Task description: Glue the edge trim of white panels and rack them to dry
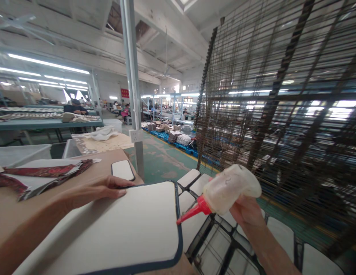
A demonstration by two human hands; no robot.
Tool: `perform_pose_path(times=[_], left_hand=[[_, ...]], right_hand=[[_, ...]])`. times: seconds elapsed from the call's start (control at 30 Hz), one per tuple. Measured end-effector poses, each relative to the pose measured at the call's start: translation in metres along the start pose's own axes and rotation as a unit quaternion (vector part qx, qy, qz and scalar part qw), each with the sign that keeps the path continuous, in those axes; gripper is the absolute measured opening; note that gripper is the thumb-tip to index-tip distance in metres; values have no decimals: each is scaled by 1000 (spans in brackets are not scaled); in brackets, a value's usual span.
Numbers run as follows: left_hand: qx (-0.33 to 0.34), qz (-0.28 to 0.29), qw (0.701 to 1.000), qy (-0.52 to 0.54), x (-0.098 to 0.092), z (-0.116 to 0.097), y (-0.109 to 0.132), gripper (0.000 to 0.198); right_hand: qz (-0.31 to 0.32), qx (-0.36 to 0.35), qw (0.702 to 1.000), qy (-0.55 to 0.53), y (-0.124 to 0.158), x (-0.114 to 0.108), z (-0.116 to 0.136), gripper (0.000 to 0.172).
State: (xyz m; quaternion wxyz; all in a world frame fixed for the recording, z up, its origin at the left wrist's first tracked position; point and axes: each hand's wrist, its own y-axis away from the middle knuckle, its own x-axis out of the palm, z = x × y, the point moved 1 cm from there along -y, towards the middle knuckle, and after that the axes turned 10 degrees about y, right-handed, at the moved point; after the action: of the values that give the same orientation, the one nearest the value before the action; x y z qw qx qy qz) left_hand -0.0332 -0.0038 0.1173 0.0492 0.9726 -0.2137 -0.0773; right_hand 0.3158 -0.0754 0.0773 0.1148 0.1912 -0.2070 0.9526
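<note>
A large white panel [132, 225] with rounded corners and a dark blue border lies in front of me. My left hand [109, 187] is closed at its far edge, thumb on the white top; some of the fingertips are hidden. My right hand [246, 208] is wrapped round a translucent squeeze bottle [226, 189], tipped down to the left. The bottle's red nozzle [193, 211] meets the dark border at the panel's right edge. Just beyond my left hand lies a smaller white panel [122, 170] with the same dark border.
Several white panels [282, 229] lie on a dark wire rack [213, 240] to the right, beside a tall wire grid [266, 95]. Red patterned fabric [46, 172] lies on the brown table [107, 162]. A metal post [130, 72] stands ahead.
</note>
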Motion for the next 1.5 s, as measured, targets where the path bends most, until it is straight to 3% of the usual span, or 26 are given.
perform_pose_path(times=[0.1, 0.17, 0.4, 0.67, 0.93, 1.23, 1.5], left_hand=[[-58, 80, 995, 32, -2, 2, 0, 44], [-57, 90, 994, 27, -5, 4, -2, 44], [-44, 12, 998, 39, -9, 18, -4, 50], [-61, -2, 993, 96, -15, 28, -4, 50], [-72, 17, 989, 126, -33, 48, -17, 41], [-66, -38, 980, 182, -34, 71, -28, 40], [-53, -45, 975, 211, -25, 80, -31, 55]], right_hand=[[-2, 7, 1000, -7, 3, 3, 2, 66], [7, 9, 1000, -6, 5, 5, 3, 66], [23, -9, 1000, 2, 7, 11, 5, 64], [55, -68, 996, 28, 8, 12, 3, 58], [10, -86, 996, 32, 8, 7, -7, 64], [-81, -109, 989, 49, 18, -2, -22, 70], [-135, -136, 981, 37, 24, -4, -39, 52]])
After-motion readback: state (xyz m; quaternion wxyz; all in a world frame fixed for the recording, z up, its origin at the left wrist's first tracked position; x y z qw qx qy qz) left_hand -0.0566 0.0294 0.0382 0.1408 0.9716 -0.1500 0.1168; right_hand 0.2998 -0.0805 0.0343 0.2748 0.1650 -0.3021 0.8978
